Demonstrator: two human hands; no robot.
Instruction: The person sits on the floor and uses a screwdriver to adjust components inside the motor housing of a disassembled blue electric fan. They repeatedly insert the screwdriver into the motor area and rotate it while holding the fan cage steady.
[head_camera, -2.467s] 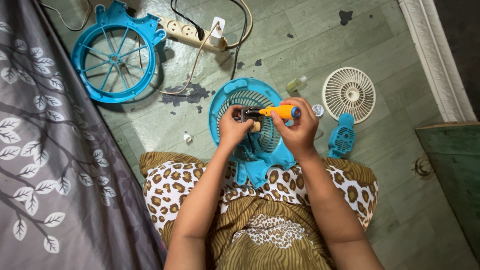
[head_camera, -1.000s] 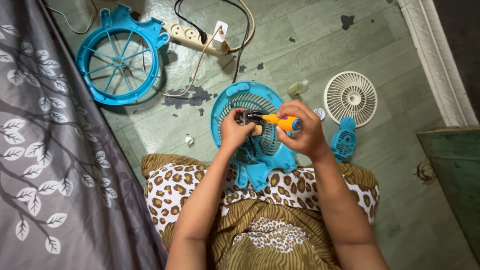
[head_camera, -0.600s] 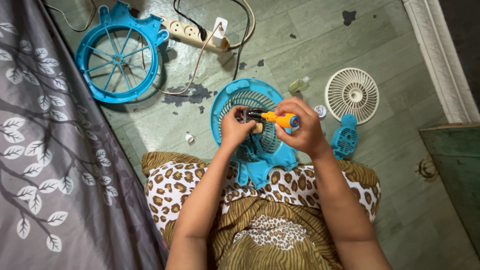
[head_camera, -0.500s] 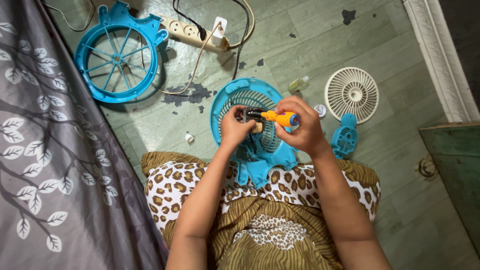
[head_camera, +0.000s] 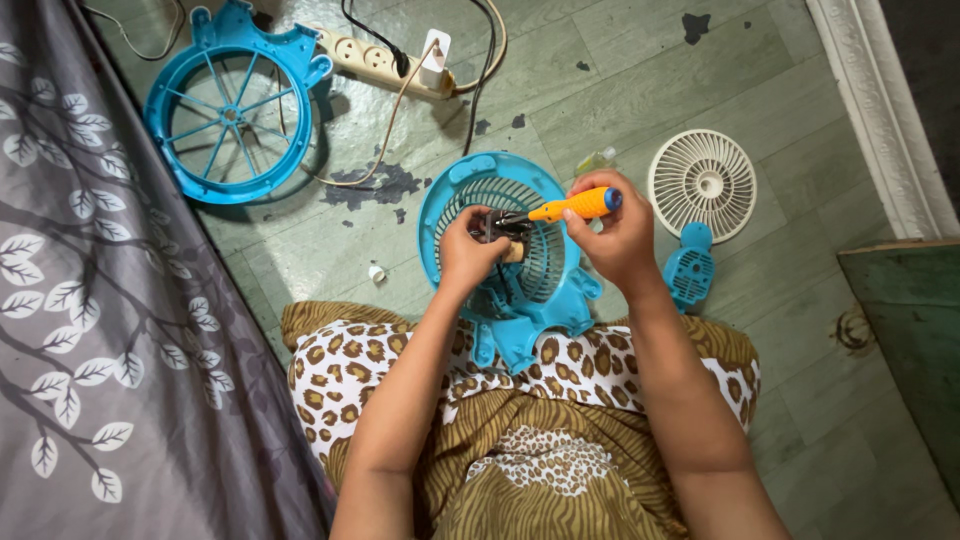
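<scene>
Two fan parts, a blue frame (head_camera: 232, 105) and white grille (head_camera: 702, 184), flank the hands.

Head camera looks steeply down, close over the floor (head_camera: 620, 90).

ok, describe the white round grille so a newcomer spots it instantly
Start at the blue fan housing between the hands. Just right of it, flat on the green floor, lies the white round grille. It is the only white, finely slotted disc; the other round parts are blue.
</scene>
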